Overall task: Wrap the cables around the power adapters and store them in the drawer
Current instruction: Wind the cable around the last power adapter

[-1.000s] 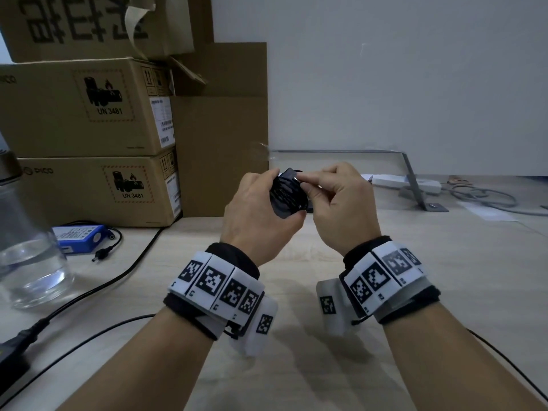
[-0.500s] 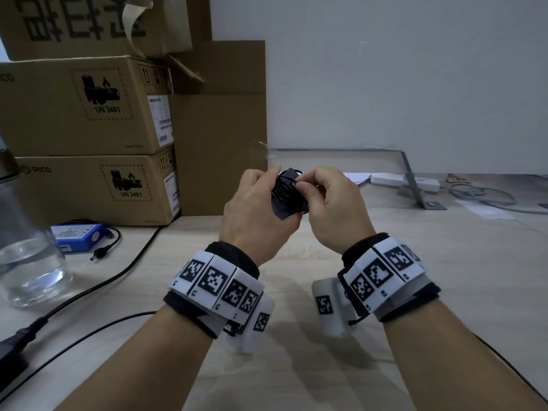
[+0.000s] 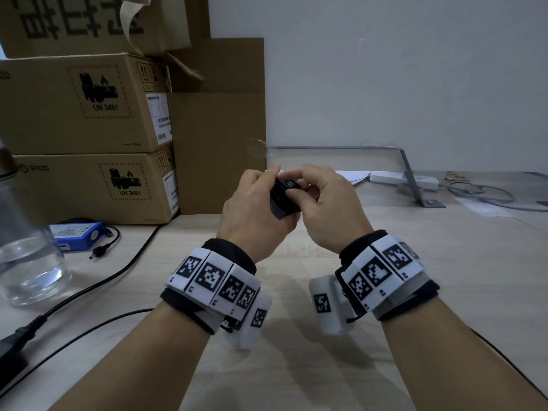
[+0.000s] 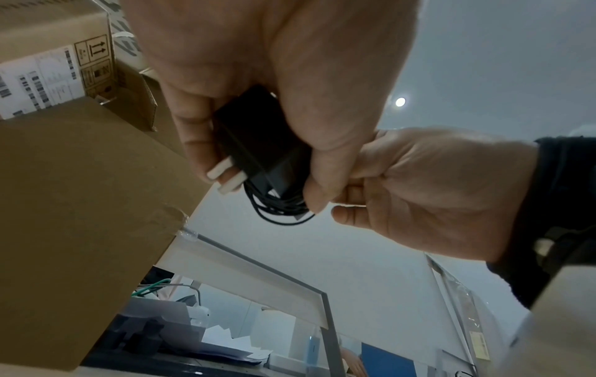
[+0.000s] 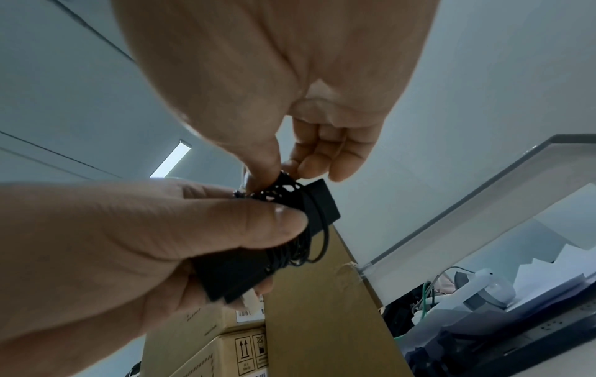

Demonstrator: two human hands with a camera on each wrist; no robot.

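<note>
A black power adapter (image 3: 281,200) (image 4: 258,142) (image 5: 245,275) with two pale prongs (image 4: 224,178) is held above the table between both hands. My left hand (image 3: 255,209) (image 4: 258,76) (image 5: 129,242) grips its body, thumb on one face, fingers behind. Thin black cable (image 4: 280,209) (image 5: 296,244) is coiled round it in several turns. My right hand (image 3: 320,203) (image 5: 283,127) (image 4: 419,188) pinches the cable at the adapter's top edge with thumb and forefinger. No drawer is in view.
Stacked cardboard boxes (image 3: 83,108) stand at the back left. A glass jar of water (image 3: 26,262), a blue battery pack (image 3: 77,235) and black cables (image 3: 118,274) lie on the left of the table. A white power strip (image 3: 397,179) and grey bracket (image 3: 415,185) sit back right.
The adapter has been turned and tilted in my left hand. My right hand's fingers have shifted along the top edge, still working the cable. Both hands stay at the same place.
</note>
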